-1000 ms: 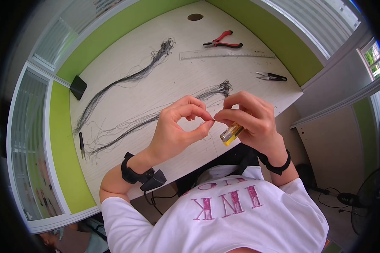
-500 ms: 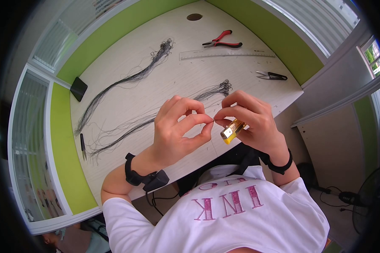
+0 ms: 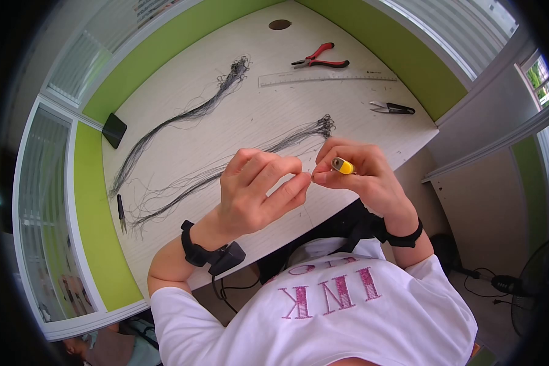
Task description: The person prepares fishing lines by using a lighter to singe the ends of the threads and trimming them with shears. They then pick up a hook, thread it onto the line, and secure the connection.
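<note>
My left hand [image 3: 259, 189] is closed, thumb and forefinger pinched together at the fingertips of my right hand [image 3: 363, 174]. What lies between the tips is tiny and mostly hidden; a faint thin line [image 3: 308, 210] shows below them. In my right hand is a yellow lighter [image 3: 346, 166], its metal end pointing up and to the left, while thumb and forefinger meet the left fingertips. Behind the hands lies a bundle of dark lines [image 3: 210, 178] with small hooks [image 3: 325, 126] clustered at its right end. Another such bundle [image 3: 183, 116] lies farther back.
Red-handled pliers [image 3: 319, 58] and a clear ruler [image 3: 326, 79] lie at the back of the desk [image 3: 274, 91]. Thread snips [image 3: 393, 108] are at the right edge. Black-handled tweezers [image 3: 121, 213] and a black box [image 3: 114, 130] are at the left. Green partitions [image 3: 418, 67] border the desk.
The lighter has turned in my right hand, its metal end swinging from down-left to up. The left fingers have curled closer over the pinch point. Items on the desk stay put.
</note>
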`<state>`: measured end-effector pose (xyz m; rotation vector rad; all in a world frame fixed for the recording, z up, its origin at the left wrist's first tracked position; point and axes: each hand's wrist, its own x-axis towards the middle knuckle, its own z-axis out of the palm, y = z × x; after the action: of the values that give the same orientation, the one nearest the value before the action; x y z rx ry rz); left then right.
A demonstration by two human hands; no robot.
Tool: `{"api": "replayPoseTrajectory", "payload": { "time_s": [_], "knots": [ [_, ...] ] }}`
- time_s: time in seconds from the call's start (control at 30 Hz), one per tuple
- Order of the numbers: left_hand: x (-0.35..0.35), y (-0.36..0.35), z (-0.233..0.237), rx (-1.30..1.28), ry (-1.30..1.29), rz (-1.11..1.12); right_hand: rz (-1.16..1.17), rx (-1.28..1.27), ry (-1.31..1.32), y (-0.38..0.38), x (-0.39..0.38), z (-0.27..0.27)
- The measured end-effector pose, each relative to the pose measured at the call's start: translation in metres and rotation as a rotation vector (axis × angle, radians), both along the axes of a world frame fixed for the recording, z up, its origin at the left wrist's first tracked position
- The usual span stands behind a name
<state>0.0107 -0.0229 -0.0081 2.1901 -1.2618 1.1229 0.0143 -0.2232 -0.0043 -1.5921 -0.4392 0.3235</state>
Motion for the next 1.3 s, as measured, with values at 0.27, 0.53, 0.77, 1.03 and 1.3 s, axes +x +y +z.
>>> {"api": "replayPoseTrajectory", "payload": {
  "time_s": [0.27,0.53,0.77,1.03,1.3],
  "knots": [
    [0.0024,0.0015,-0.0025,-0.026,0.123,0.024,-0.049,0.151,0.144,-0.0033,0.0014,-0.0053],
    [0.0018,-0.0016,-0.0024,-0.070,0.200,0.019,-0.049,0.108,0.129,-0.0023,0.0011,-0.0049],
    [0.0017,-0.0018,-0.0023,-0.080,0.213,-0.002,-0.032,0.121,0.137,0.0020,0.0016,-0.0068],
    [0.0020,-0.0015,-0.0024,-0.065,0.219,-0.014,-0.037,0.067,0.061,0.0013,0.0018,-0.0100],
    [0.0028,-0.0006,-0.0026,-0.046,0.209,-0.021,-0.036,-0.027,0.031,-0.0005,0.0015,-0.0052]
  ]
}}
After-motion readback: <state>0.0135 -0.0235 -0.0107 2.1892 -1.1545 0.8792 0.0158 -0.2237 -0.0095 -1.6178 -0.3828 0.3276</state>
